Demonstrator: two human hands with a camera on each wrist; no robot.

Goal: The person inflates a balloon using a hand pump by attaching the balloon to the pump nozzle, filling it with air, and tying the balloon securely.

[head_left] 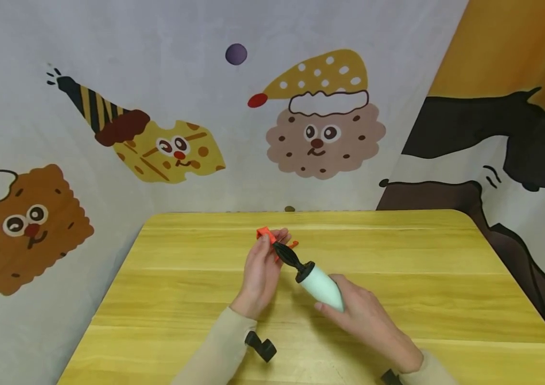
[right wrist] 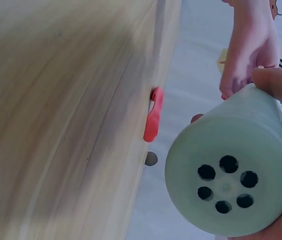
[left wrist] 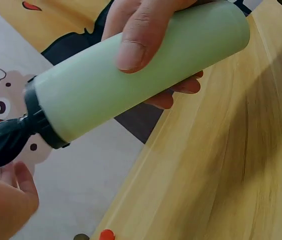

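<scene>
My right hand (head_left: 366, 313) grips the mint green barrel of a balloon pump (head_left: 320, 286). Its black twisted nozzle (head_left: 288, 255) points up and left, toward my left hand (head_left: 260, 270). There, at the nozzle's tip, thumb and fingers pinch a limp red balloon (head_left: 266, 233). How far the balloon's neck sits over the tip I cannot tell. The left wrist view has the right thumb (left wrist: 136, 45) lying along the barrel, fingers wrapped beneath. Several round holes show in the pump's end face (right wrist: 226, 187) in the right wrist view.
Another red balloon (right wrist: 153, 117) lies on the wooden table (head_left: 181, 299) near its far edge, just beyond my left hand. A cloth printed with cartoon biscuits (head_left: 195, 64) hangs behind the table. Black wrist mounts (head_left: 262, 346) stick out by the sleeves.
</scene>
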